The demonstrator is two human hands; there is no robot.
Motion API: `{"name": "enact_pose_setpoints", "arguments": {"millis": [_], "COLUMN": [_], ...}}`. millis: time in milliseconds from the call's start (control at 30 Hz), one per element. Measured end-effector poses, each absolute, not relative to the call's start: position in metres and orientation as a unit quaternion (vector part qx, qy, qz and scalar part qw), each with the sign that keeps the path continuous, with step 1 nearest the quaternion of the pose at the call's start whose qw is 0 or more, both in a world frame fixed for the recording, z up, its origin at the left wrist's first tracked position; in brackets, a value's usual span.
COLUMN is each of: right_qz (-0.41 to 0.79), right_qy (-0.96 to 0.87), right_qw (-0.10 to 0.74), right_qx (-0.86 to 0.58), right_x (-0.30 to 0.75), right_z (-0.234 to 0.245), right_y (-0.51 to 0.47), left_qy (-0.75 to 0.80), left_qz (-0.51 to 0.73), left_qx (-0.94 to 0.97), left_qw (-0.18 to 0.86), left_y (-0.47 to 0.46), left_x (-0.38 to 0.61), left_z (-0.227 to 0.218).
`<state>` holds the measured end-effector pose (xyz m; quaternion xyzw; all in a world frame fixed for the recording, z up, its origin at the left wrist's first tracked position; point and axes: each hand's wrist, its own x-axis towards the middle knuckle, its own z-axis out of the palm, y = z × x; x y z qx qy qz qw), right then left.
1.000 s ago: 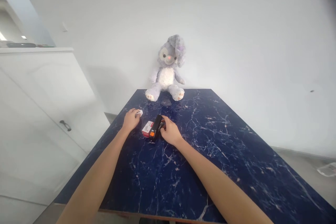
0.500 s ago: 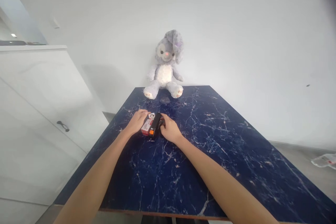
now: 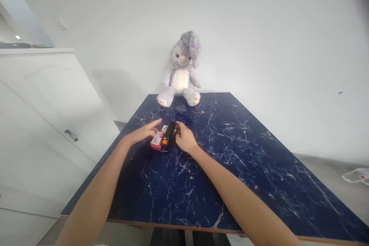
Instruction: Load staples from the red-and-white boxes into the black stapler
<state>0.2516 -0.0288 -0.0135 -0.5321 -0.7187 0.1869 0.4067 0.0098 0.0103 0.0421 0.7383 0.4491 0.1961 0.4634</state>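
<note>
Head view: black, elongated object with an orange patch (image 3: 170,133) laid slantwise between two bare hands

Beside the object's right flank, the right hand (image 3: 186,138) is bent with fingers curled, its index fingertip brought to the far end; whether anything is gripped cannot be told. The left hand (image 3: 143,133) is opened out, index finger extended forward and rightward, the lower fingers directed at a small red-and-white box (image 3: 156,141); contact cannot be made out. Both forearms are stretched forward and angled inward.

The black object's long axis is directed from near left to far right, its orange-marked end turned toward the person. Along its left side are placed the box and, farther back, a small white packet with dark print (image 3: 165,128).

All are supported by a dark blue, marble-patterned tabletop (image 3: 201,184). At its far edge a lilac-grey plush toy with a white belly (image 3: 180,78) is seated against the pale wall (image 3: 259,46).
</note>
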Motion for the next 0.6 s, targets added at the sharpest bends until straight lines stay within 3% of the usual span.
{"name": "enact_pose_setpoints", "arguments": {"millis": [100, 167, 467, 600], "right_qz": [0.183, 0.184, 0.192, 0.274], "right_qy": [-0.717, -0.721, -0.639, -0.562], "right_qw": [0.41, 0.407, 0.43, 0.46], "right_qx": [-0.532, -0.529, -0.609, -0.63], "right_x": [0.252, 0.252, 0.258, 0.274], "right_z": [-0.013, -0.011, -0.005, -0.004], "right_y": [-0.029, -0.03, -0.03, -0.03], "left_qy": [0.389, 0.357, 0.354, 0.412], "left_qz": [0.067, 0.047, 0.149, 0.169], "left_qx": [0.769, 0.798, 0.837, 0.847], "left_qw": [0.502, 0.483, 0.39, 0.289], "left_y": [0.004, 0.002, -0.016, -0.025], "left_x": [-0.007, -0.007, 0.053, 0.075], "left_z": [0.056, 0.059, 0.05, 0.042]}}
